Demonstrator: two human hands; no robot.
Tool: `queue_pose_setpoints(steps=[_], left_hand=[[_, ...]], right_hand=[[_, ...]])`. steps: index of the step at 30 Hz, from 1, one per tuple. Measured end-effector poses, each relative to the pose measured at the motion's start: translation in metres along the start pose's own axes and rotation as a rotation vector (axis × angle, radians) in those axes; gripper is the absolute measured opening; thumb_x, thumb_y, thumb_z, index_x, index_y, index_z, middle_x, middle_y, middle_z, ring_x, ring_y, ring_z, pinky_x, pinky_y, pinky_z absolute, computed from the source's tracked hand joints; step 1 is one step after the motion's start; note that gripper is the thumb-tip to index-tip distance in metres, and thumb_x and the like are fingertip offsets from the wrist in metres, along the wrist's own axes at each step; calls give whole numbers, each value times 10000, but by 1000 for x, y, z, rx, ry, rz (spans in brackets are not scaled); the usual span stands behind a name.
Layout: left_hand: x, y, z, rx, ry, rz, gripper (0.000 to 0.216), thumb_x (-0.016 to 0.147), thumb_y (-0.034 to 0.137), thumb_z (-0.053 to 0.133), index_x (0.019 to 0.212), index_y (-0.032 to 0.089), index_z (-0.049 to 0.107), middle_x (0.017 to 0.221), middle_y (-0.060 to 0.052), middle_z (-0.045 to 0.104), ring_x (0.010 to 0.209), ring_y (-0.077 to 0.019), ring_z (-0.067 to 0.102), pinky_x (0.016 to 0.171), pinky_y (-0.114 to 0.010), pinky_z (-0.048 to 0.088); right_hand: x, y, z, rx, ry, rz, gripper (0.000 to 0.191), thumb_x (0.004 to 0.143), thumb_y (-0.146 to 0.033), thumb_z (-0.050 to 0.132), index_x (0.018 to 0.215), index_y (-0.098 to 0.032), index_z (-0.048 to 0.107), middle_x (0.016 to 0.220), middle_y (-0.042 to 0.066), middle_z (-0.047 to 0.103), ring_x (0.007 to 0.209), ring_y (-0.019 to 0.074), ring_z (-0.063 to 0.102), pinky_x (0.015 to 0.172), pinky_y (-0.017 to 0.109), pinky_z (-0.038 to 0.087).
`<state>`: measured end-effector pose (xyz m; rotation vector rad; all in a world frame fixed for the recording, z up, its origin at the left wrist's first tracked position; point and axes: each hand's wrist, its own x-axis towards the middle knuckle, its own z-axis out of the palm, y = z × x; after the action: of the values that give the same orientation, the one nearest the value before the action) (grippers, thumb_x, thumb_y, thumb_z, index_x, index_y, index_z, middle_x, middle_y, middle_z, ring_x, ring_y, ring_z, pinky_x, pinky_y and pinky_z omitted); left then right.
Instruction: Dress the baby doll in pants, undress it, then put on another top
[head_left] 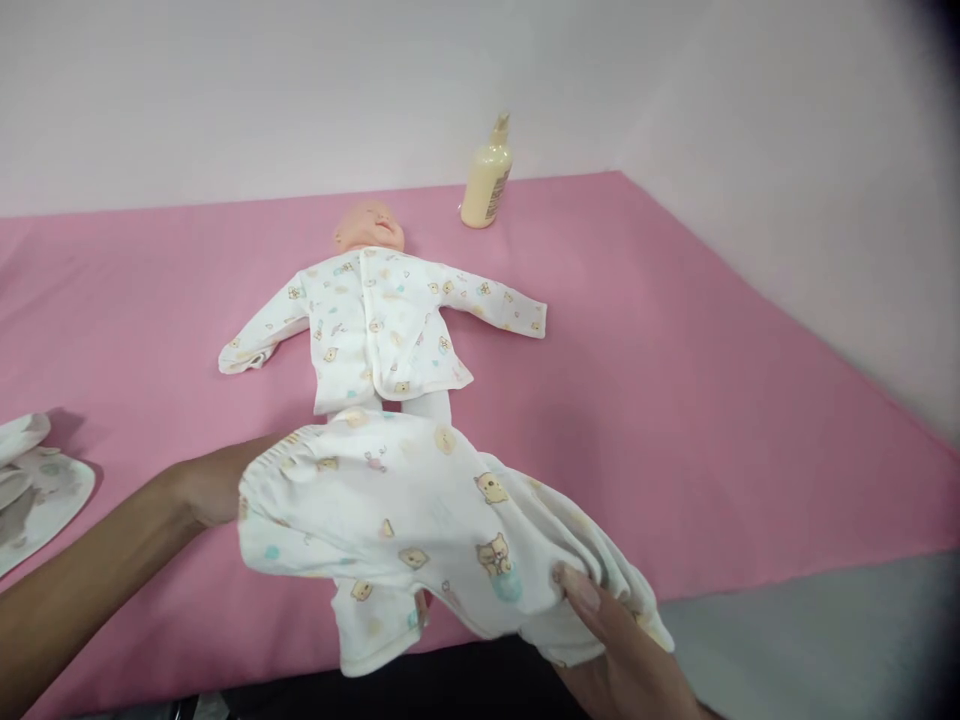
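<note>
A baby doll (369, 227) lies on its back on the pink sheet (675, 380), dressed in a white bear-print shirt (379, 325). Over its legs I hold matching white bear-print baby trousers (405, 515). My left hand (214, 480) reaches in from the left, and its fingers are hidden inside the trousers' waistband. My right hand (611, 630) grips the bunched leg end of the trousers at the lower right, thumb on top of the cloth.
A cream lotion bottle (487, 175) stands at the back edge of the sheet near the doll's head. More printed baby cloth (37, 490) lies at the far left. A pale wall runs behind and along the right side.
</note>
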<state>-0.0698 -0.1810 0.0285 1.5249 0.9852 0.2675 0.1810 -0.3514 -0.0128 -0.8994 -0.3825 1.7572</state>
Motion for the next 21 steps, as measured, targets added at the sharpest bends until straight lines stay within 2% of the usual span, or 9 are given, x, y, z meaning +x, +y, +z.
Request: queue_pose_setpoints(steps=[1, 3, 4, 6, 8, 11, 14, 17, 21], left_hand=[[-1, 8, -2, -96, -63, -107, 387, 740, 441, 680, 994, 150, 711, 688, -23, 687, 830, -224, 667, 707, -295, 522], [0, 23, -2, -286, -70, -256, 303, 842, 337, 609, 1069, 152, 687, 799, -22, 717, 821, -177, 666, 755, -279, 528], [1, 28, -2, -368, -35, -256, 279, 873, 295, 576, 1093, 157, 677, 843, -18, 721, 805, -151, 659, 749, -255, 527], [4, 32, 3, -477, 45, -165, 279, 917, 280, 527, 1132, 164, 661, 909, -18, 723, 796, -122, 650, 726, -219, 523], [5, 33, 11, -509, 63, -106, 330, 940, 359, 510, 1169, 166, 649, 948, -37, 723, 811, -133, 657, 701, -218, 527], [2, 35, 28, -326, 56, -98, 422, 898, 480, 578, 1199, 192, 643, 1024, -60, 715, 886, -171, 665, 722, -247, 539], [-4, 41, 42, -89, -44, -52, 378, 861, 442, 640, 1171, 227, 664, 1037, -45, 702, 927, -175, 647, 760, -261, 533], [-10, 47, 47, -11, -143, -33, 325, 887, 437, 591, 1121, 231, 682, 957, -37, 692, 854, -159, 629, 710, -256, 521], [-16, 48, 47, 17, -55, -55, 310, 868, 455, 596, 1051, 213, 664, 882, -29, 648, 750, -138, 581, 619, -234, 488]], right_hand=[[-3, 1, 0, 11, 14, 37, 535, 807, -539, 669, 1268, -268, 644, 1052, 114, 735, 1164, 310, 619, 1026, 484, 459], [-7, 6, 1, 26, 19, 91, 565, 761, -556, 710, 1248, -274, 652, 1029, 113, 735, 1151, 319, 622, 1001, 496, 467], [-7, 9, 1, 26, 16, 99, 579, 738, -560, 728, 1240, -281, 654, 1021, 114, 734, 1146, 323, 622, 988, 503, 471], [-6, 16, 2, 13, 15, 97, 591, 708, -557, 749, 1228, -294, 654, 1008, 114, 730, 1133, 326, 623, 971, 512, 472], [-4, 23, 3, 7, 15, 90, 588, 707, -551, 748, 1227, -293, 650, 1000, 112, 727, 1117, 320, 628, 974, 513, 464], [0, 30, 6, 62, -36, 55, 573, 730, -561, 721, 1223, -277, 648, 998, 110, 725, 1101, 303, 634, 986, 490, 453], [5, 31, 14, 163, -85, 47, 534, 776, -557, 669, 1217, -257, 648, 1013, 114, 721, 1110, 290, 631, 989, 468, 453], [9, 29, 24, 268, -75, 101, 488, 822, -514, 620, 1209, -218, 648, 1014, 117, 721, 1106, 277, 635, 985, 451, 460], [15, 25, 31, 363, -81, 135, 506, 814, -454, 643, 1237, -176, 624, 1025, 118, 720, 1086, 272, 641, 971, 445, 477]])
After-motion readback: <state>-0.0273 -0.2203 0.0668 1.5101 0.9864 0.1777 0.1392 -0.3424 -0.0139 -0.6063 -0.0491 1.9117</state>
